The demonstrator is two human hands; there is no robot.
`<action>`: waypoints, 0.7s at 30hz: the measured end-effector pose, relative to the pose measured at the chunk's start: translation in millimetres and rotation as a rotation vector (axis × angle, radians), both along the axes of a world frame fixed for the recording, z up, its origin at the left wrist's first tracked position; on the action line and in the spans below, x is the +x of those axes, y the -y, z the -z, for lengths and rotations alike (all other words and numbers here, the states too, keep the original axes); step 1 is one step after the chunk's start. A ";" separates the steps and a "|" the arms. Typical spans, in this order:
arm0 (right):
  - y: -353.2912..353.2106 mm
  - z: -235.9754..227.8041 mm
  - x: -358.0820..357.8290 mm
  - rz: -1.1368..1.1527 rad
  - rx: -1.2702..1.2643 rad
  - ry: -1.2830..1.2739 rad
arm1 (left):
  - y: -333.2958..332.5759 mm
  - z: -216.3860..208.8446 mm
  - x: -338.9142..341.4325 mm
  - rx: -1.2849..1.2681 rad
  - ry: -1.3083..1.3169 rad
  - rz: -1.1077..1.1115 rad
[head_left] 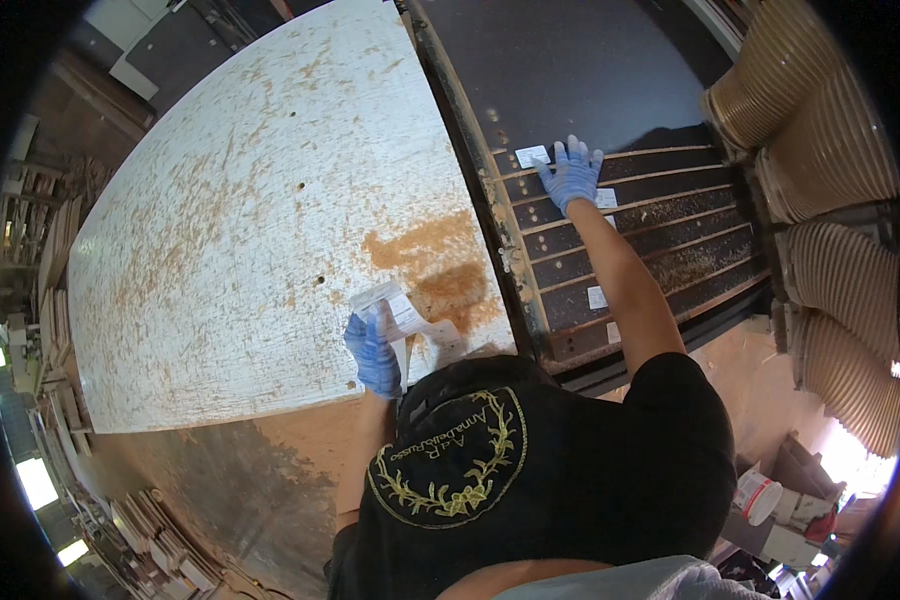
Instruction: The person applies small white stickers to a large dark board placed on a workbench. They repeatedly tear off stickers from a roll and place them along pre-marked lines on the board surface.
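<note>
My left hand (pixel 373 352), in a blue and white work glove, is closed on a strip of white printed labels (pixel 395 308) above the near edge of the worn white board. The strip's lower end curls down toward my shirt. On the dark panel, my right hand (pixel 573 175), gloved the same way, lies with its fingers spread. A white label (pixel 532 157) sits on the panel by the tip of its thumb. Another label (pixel 606 198) shows beside its wrist. Farther toward me, a label (pixel 597 298) and one more (pixel 613 332) lie on the dark strips (pixel 660 242).
The white board (pixel 220 230) has scuffs, small holes and a patch of sawdust (pixel 430 255). A dark gap (pixel 475 190) parts it from the dark strips, which have pale edges and wood chips. Ribbed hoses (pixel 830 160) stand at right; a white bucket (pixel 760 497) is below.
</note>
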State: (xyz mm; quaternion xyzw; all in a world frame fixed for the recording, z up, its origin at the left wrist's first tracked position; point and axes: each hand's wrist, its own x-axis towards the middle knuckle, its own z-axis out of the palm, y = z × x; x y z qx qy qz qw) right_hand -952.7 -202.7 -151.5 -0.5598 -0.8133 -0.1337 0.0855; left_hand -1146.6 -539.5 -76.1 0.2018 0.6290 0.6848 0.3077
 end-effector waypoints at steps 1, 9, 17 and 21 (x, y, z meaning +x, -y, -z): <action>0.1 -1.7 -2.2 -0.104 -0.124 0.062 | -1.6 1.4 -0.8 0.014 0.020 -0.007; 7.9 20.4 -15.1 -0.230 -0.195 -0.034 | -15.2 -0.4 -6.5 0.093 -0.061 0.048; 137.9 -83.9 -72.4 -0.603 -1.261 -0.938 | -18.5 4.6 -4.5 0.143 -0.092 -0.030; 186.1 -91.5 -95.1 -0.840 -1.257 -1.053 | -23.7 -5.8 -0.2 0.125 -0.127 -0.031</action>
